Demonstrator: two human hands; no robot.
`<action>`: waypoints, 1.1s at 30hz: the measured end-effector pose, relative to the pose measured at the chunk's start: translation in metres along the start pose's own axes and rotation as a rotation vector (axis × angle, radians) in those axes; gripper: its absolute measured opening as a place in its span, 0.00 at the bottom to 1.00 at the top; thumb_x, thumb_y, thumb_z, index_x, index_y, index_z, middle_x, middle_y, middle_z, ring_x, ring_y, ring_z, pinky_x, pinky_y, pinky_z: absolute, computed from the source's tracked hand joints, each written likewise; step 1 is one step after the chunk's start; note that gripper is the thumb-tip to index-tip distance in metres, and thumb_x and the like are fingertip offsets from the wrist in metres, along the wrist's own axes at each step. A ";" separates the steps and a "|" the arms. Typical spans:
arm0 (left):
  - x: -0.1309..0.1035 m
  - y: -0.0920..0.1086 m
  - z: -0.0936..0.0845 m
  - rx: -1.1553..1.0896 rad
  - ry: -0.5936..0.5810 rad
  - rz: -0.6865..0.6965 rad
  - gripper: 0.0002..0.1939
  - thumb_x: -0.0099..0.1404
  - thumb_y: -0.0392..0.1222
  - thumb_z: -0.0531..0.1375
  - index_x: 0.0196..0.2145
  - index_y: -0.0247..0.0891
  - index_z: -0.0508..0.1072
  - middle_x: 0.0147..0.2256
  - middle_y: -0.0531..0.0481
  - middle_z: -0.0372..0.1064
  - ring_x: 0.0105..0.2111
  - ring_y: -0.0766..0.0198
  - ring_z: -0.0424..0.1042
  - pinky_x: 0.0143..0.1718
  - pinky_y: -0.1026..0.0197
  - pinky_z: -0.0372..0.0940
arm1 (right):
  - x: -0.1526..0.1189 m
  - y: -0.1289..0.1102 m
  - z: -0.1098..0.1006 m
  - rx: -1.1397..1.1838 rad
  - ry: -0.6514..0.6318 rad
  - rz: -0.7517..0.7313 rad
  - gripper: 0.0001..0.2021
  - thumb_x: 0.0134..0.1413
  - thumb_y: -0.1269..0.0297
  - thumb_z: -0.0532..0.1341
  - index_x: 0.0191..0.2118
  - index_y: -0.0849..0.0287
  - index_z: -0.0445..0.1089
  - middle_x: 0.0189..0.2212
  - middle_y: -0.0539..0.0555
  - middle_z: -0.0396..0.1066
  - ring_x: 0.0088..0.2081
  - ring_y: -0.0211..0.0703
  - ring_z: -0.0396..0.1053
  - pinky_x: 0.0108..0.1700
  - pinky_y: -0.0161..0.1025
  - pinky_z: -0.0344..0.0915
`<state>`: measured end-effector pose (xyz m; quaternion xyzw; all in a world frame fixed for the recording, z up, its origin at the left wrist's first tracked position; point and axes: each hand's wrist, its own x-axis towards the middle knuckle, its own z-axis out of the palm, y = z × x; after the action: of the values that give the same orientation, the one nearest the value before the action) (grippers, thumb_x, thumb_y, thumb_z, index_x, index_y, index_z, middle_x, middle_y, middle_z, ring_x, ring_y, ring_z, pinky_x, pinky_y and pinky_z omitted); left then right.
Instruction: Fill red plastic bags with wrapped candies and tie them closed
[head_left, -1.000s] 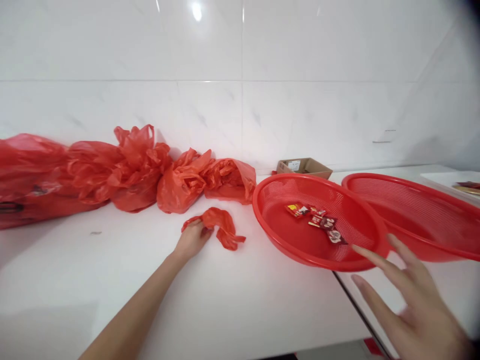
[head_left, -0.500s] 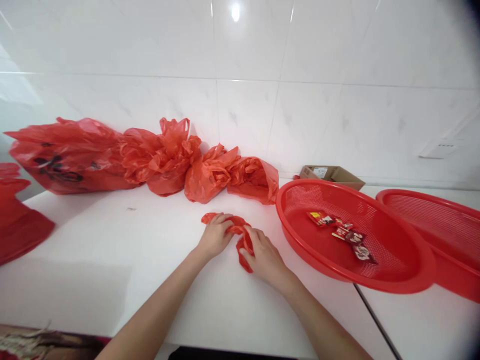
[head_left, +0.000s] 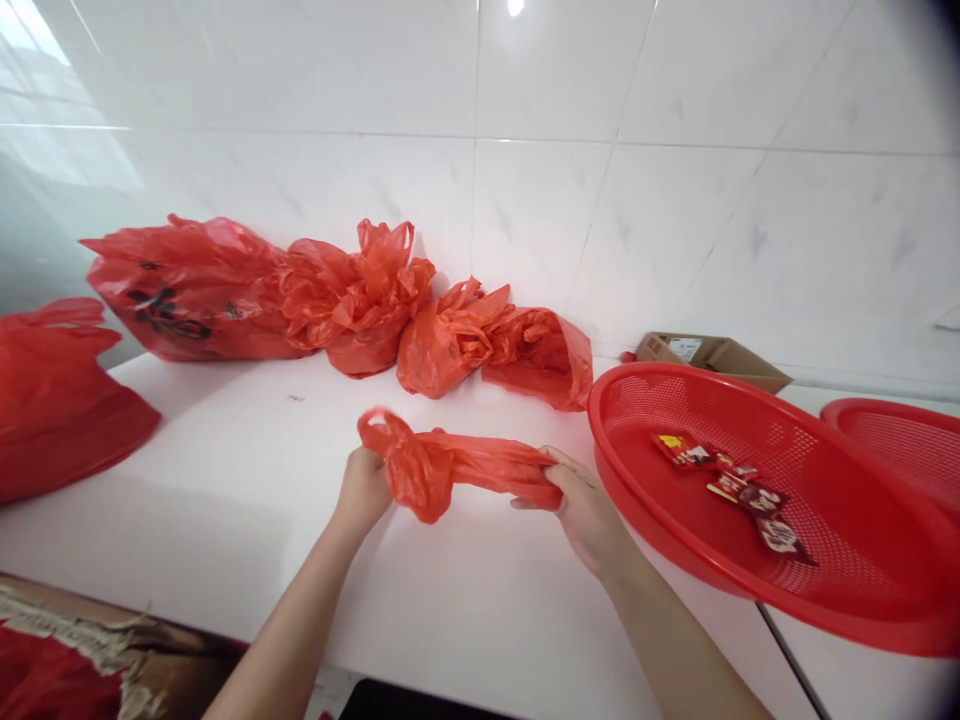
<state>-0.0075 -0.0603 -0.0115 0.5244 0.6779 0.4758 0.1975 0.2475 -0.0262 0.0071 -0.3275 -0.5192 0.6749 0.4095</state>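
Note:
A thin red plastic bag [head_left: 491,465] is stretched sideways between my two hands, just above the white table. Its left end is bunched, with a loop standing up. My left hand [head_left: 365,488] is closed on that bunched end, its fingertips partly hidden behind the plastic. At the other end, my right hand [head_left: 585,500] grips the bag between thumb and fingers. Right of my right hand sits a large red perforated basket [head_left: 660,510], holding several small wrapped snacks [head_left: 742,492].
Several filled red bags [head_left: 367,310] line the tiled wall. Another red bag [head_left: 64,400] is at the far left. A cardboard box [head_left: 712,360] stands behind the basket, a second basket [head_left: 900,440] at right. An open carton [head_left: 112,640] is at lower left.
The crumpled bag has been lifted and drawn out lengthwise. My hands have moved apart, left hand leftward and right hand rightward. The view has shifted left.

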 end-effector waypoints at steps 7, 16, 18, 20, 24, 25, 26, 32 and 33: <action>-0.014 0.015 -0.046 -0.064 0.288 0.002 0.14 0.63 0.52 0.58 0.41 0.42 0.72 0.43 0.48 0.74 0.46 0.54 0.72 0.52 0.50 0.64 | 0.004 -0.016 0.006 0.028 0.055 -0.193 0.08 0.56 0.59 0.58 0.30 0.57 0.67 0.29 0.50 0.67 0.33 0.40 0.63 0.37 0.37 0.62; -0.070 0.077 0.020 0.244 -0.020 0.435 0.12 0.72 0.40 0.49 0.44 0.47 0.71 0.46 0.50 0.76 0.47 0.55 0.73 0.63 0.44 0.52 | -0.004 -0.020 0.035 -0.183 0.046 -0.280 0.13 0.63 0.54 0.57 0.31 0.57 0.64 0.27 0.47 0.62 0.30 0.36 0.60 0.36 0.35 0.61; -0.062 0.067 0.037 0.306 -0.108 0.336 0.14 0.73 0.40 0.44 0.44 0.43 0.68 0.41 0.49 0.78 0.39 0.55 0.76 0.64 0.43 0.48 | -0.006 -0.017 0.037 -0.169 0.059 -0.307 0.13 0.64 0.53 0.56 0.32 0.56 0.63 0.28 0.47 0.63 0.30 0.36 0.60 0.36 0.34 0.61; -0.055 0.055 0.046 0.369 -0.160 0.273 0.13 0.73 0.40 0.43 0.43 0.43 0.66 0.37 0.48 0.78 0.35 0.55 0.76 0.64 0.42 0.46 | -0.007 -0.015 0.035 -0.109 0.098 -0.309 0.13 0.63 0.52 0.57 0.32 0.56 0.64 0.29 0.48 0.64 0.31 0.37 0.61 0.37 0.34 0.62; -0.053 0.034 0.043 0.487 -0.291 0.167 0.11 0.71 0.47 0.48 0.43 0.42 0.67 0.32 0.47 0.78 0.38 0.48 0.76 0.62 0.31 0.41 | -0.005 -0.016 0.024 0.095 0.216 -0.289 0.12 0.60 0.51 0.60 0.37 0.53 0.67 0.35 0.49 0.69 0.35 0.40 0.66 0.37 0.36 0.64; -0.055 0.031 0.038 0.495 -0.328 0.126 0.11 0.71 0.49 0.49 0.42 0.42 0.68 0.31 0.48 0.78 0.38 0.48 0.76 0.61 0.29 0.40 | -0.005 -0.017 0.021 0.121 0.243 -0.287 0.12 0.59 0.51 0.60 0.38 0.53 0.68 0.36 0.50 0.69 0.36 0.40 0.66 0.37 0.36 0.64; -0.059 0.030 0.031 0.492 -0.348 0.093 0.11 0.70 0.49 0.50 0.40 0.43 0.69 0.30 0.49 0.77 0.37 0.49 0.76 0.61 0.28 0.39 | -0.004 -0.018 0.019 0.128 0.265 -0.291 0.11 0.59 0.51 0.60 0.38 0.53 0.68 0.36 0.50 0.69 0.36 0.40 0.66 0.37 0.36 0.64; -0.078 0.054 -0.004 0.330 0.130 0.330 0.09 0.70 0.46 0.53 0.34 0.43 0.68 0.33 0.52 0.73 0.36 0.59 0.72 0.63 0.41 0.47 | -0.006 -0.013 0.023 -0.091 0.261 -0.356 0.14 0.61 0.52 0.59 0.31 0.57 0.64 0.29 0.47 0.62 0.30 0.36 0.59 0.32 0.32 0.59; -0.079 0.060 -0.003 0.318 0.110 0.378 0.08 0.70 0.45 0.53 0.37 0.43 0.69 0.37 0.51 0.74 0.40 0.58 0.72 0.64 0.41 0.47 | -0.008 -0.012 0.027 -0.135 0.234 -0.352 0.14 0.62 0.53 0.58 0.30 0.57 0.62 0.27 0.47 0.61 0.29 0.35 0.58 0.32 0.32 0.58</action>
<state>0.0508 -0.1324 0.0225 0.6397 0.6439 0.4194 -0.0173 0.2304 -0.0438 0.0251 -0.3347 -0.5611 0.5143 0.5556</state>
